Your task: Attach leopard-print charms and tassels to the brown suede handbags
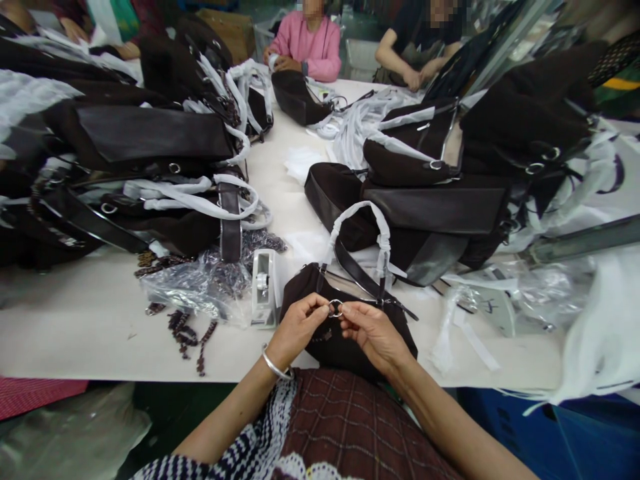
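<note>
The metal ring [335, 307] sits at lower centre of the frame, on the top edge of the dark brown bag [345, 333] lying against my lap at the table's near edge. I pinch it from both sides: my left hand [299, 325] nips it between thumb and forefinger, my right hand [373, 331] does the same from the other side, both clenched on the ring alone. It looks hard, thin and smooth, so I judge it slippery and best held by fingertips across its wire, not flat. The bag under it seems soft and limp, light enough to slide, and its paper-wrapped handle [359, 230] arches up just behind my fingers, with a dark strap [361, 275] crossing below it.

Just left of the bag stands a white tape dispenser [264, 288], close enough to knock. Beyond that, a crinkled plastic bag of small dark chains [200, 283], some spilled onto the white table [75, 327]. Heaps of finished bags fill the upper left [150, 147] and right of centre [430, 200]. Open room is the bare strip at lower left and a narrow lane up the middle. Two people sit at the far end, one in a pink top [307, 43].
</note>
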A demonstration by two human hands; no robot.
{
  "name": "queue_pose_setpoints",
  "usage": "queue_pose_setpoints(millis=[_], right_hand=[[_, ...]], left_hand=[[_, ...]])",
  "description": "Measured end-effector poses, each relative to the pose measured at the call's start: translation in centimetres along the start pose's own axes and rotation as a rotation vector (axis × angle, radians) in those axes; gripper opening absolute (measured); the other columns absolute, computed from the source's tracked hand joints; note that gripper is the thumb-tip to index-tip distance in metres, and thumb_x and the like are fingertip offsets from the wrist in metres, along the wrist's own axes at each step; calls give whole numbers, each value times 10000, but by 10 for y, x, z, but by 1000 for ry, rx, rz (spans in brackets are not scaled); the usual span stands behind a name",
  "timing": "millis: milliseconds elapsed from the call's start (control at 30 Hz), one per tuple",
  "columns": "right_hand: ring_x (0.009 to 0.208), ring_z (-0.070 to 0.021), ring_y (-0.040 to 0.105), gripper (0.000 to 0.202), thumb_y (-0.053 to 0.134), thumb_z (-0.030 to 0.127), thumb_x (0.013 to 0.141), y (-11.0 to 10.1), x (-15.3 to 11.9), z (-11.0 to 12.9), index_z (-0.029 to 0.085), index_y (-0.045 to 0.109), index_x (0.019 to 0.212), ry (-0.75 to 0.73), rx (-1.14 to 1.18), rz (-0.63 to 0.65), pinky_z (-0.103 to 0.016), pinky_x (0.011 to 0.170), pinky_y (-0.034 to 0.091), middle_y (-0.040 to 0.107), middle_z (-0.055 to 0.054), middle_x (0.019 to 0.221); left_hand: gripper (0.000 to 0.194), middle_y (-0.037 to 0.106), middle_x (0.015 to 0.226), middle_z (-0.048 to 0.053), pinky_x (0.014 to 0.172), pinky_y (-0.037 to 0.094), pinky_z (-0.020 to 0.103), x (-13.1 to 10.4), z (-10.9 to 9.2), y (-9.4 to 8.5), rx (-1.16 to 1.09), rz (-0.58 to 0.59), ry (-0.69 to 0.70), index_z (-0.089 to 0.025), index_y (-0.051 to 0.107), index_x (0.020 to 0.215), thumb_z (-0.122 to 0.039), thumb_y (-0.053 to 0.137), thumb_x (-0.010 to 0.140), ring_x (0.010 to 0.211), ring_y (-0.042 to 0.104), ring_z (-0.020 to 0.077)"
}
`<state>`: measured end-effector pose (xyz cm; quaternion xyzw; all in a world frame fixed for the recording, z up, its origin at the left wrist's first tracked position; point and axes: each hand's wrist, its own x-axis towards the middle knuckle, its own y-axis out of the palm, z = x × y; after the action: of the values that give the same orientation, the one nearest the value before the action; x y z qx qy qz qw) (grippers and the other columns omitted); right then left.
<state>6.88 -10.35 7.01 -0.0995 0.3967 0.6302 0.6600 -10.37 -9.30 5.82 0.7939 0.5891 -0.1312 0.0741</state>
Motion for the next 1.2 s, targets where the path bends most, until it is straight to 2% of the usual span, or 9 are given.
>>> queue_pose_setpoints(millis=[200, 300, 500, 733, 967, 1200], right_hand=[[623, -97, 601, 316, 852, 379, 630, 0, -1, 1, 139, 724, 790, -12, -64, 19, -191, 544, 460, 679, -33, 754], [622, -97, 602, 327, 856, 389, 619, 0, -2, 0, 142, 725, 788, -5, -48, 6, -192, 544, 456, 682, -35, 752], [634, -90, 589, 312, 850, 385, 633, 2, -1, -1, 149, 736, 802, -31, 5, -1, -187, 562, 460, 670, -25, 737], [645, -87, 586, 312, 840, 391, 651, 2, 0, -1, 150, 734, 818, -57, 9, 18, -186, 579, 459, 666, -23, 748], [664, -99, 604, 295, 824, 386, 675, -3, -1, 1, 154, 735, 832, -55, -14, 57, -205, 603, 465, 683, -35, 785], [647, -90, 588, 287, 807, 389, 698, -6, 6, 0, 160, 740, 858, -62, -55, 58, -208, 585, 457, 673, -24, 782]], left_hand=[[251, 671, 886, 29, 804, 444, 244, 1, -5, -1, 83, -49, 67, -162, 659, 884, -352, 496, 909, 850, 593, 152], [257, 684, 922, 34, 825, 451, 248, -1, -6, 0, 68, -47, 48, -165, 664, 919, -359, 497, 907, 879, 606, 158], [261, 683, 923, 31, 754, 464, 229, -2, -5, 3, -20, 3, -24, -160, 660, 963, -382, 550, 883, 816, 600, 140], [249, 661, 862, 25, 722, 458, 216, 1, -7, 3, -46, 10, -25, -158, 661, 928, -380, 557, 883, 774, 579, 125], [312, 639, 813, 16, 666, 442, 204, 3, -2, 6, -85, 12, -64, -147, 647, 886, -447, 564, 869, 720, 554, 113], [281, 618, 781, 3, 651, 411, 198, 5, 0, 6, -38, 17, -39, -148, 638, 857, -416, 557, 880, 697, 523, 103]])
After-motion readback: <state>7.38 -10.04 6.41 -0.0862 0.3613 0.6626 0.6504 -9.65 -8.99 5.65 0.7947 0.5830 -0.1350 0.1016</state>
